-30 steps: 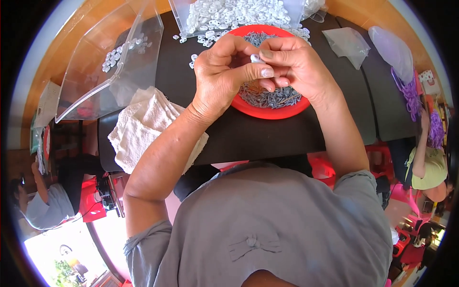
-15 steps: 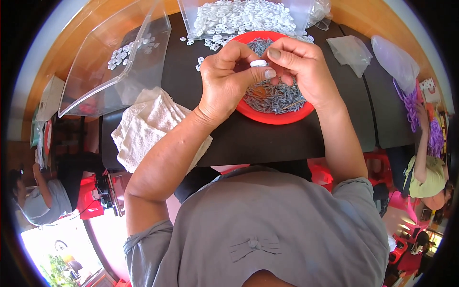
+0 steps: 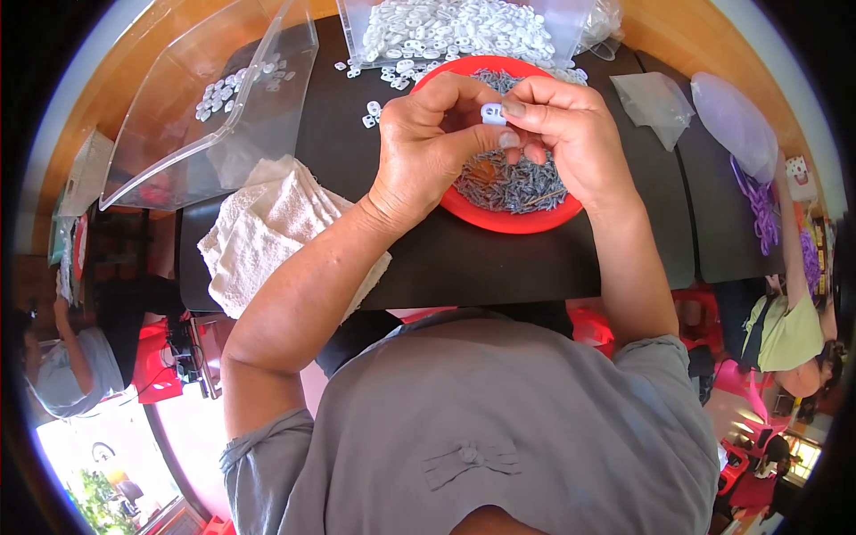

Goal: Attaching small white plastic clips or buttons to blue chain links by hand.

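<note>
A small white plastic piece with two holes (image 3: 492,114) is pinched between the thumb and fingers of my left hand (image 3: 434,134), above a red bowl. My right hand (image 3: 571,129) is closed in a pinch against the right edge of the piece; whatever its fingertips hold is hidden. Beneath both hands, the red bowl (image 3: 510,223) contains many slim grey screw-like parts (image 3: 517,198) and an orange-brown patch. Behind it, a clear bin (image 3: 353,40) is heaped with white plastic pieces (image 3: 455,31) like the held one, and some lie loose in front of it.
On the left, a tilted clear plastic box (image 3: 160,165) has white pieces by it. A cream cloth (image 3: 267,236) lies beside my left forearm on the dark table (image 3: 499,276). Plastic bags (image 3: 655,107) lie at the right. Other people sit at both sides.
The white piece has turned, so its holes now face me. My right hand has come in closer, its thumb now meeting the piece.
</note>
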Motion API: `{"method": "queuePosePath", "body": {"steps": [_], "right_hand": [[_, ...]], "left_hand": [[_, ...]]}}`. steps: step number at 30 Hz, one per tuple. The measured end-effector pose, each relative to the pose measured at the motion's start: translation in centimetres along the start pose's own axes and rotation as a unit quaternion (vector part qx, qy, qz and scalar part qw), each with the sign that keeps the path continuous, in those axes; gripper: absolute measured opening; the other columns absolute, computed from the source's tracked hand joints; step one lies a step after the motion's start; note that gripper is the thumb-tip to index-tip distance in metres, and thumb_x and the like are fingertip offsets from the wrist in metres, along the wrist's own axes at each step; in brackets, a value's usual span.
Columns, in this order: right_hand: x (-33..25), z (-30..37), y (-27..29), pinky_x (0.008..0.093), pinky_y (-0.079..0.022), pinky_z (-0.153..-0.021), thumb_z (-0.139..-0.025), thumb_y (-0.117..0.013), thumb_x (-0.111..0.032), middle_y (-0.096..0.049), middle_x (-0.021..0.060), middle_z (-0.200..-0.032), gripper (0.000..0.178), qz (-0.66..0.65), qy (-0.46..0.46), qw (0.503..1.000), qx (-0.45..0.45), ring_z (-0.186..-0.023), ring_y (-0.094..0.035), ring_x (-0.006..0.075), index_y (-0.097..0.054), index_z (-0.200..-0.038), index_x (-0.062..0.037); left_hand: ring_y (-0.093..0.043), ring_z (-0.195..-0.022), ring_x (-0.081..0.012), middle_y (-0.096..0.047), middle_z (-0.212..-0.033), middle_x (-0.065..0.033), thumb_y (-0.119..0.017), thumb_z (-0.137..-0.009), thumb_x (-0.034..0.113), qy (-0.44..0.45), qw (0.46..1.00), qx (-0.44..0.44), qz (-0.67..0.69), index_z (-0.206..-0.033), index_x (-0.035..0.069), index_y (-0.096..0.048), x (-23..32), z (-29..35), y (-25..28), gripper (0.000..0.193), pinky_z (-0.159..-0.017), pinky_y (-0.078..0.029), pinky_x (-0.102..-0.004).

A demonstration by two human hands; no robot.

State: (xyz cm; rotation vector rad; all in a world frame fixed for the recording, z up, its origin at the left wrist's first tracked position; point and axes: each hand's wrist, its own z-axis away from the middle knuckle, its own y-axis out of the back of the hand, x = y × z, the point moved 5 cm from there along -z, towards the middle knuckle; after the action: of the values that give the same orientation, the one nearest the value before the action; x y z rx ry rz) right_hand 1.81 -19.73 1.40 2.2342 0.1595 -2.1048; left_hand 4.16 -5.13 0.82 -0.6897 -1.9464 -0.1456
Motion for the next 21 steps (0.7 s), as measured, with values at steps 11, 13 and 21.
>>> {"method": "queuePosePath", "body": {"steps": [11,13,21], "right_hand": [[-0.3,-0.1,-0.6,0.0187,-0.035,-0.048,-0.091,-0.060,-0.016,-0.060,0.0026,-0.070,0.018,0.002,-0.023,1.000,-0.016,-0.057,-0.059,0.0101,-0.063,-0.088,0.0012],[-0.5,-0.4,-1.6,0.0191,-0.035,-0.049,-0.091,-0.060,-0.015,-0.060,0.0024,-0.070,0.017,0.005,-0.023,0.999,-0.029,-0.057,-0.058,0.0102,-0.063,-0.088,0.0011],[-3.5,-0.4,-1.4,0.0205,-0.033,-0.052,-0.089,-0.061,-0.009,-0.058,0.0059,-0.067,0.012,0.046,0.090,0.985,0.140,-0.057,-0.049,0.0087,-0.063,-0.090,0.0029]], "left_hand": [[-0.067,-0.072,-0.0131,-0.067,-0.078,-0.0086,-0.072,-0.077,-0.008,0.023,0.999,-0.002,-0.029,-0.088,-0.002,-0.061,0.0,0.3,0.6,0.016,-0.064,-0.054,-0.0246],[-0.067,-0.072,-0.0122,-0.067,-0.078,-0.0080,-0.072,-0.077,-0.007,0.020,0.999,0.010,-0.032,-0.088,-0.002,-0.061,0.2,0.4,1.2,0.016,-0.063,-0.053,-0.0241],[-0.053,-0.063,-0.0103,-0.055,-0.068,-0.0034,-0.074,-0.066,-0.001,0.025,0.992,0.058,-0.108,-0.098,-0.002,-0.060,-1.1,-0.2,2.0,0.034,-0.056,-0.046,-0.0279]]}}
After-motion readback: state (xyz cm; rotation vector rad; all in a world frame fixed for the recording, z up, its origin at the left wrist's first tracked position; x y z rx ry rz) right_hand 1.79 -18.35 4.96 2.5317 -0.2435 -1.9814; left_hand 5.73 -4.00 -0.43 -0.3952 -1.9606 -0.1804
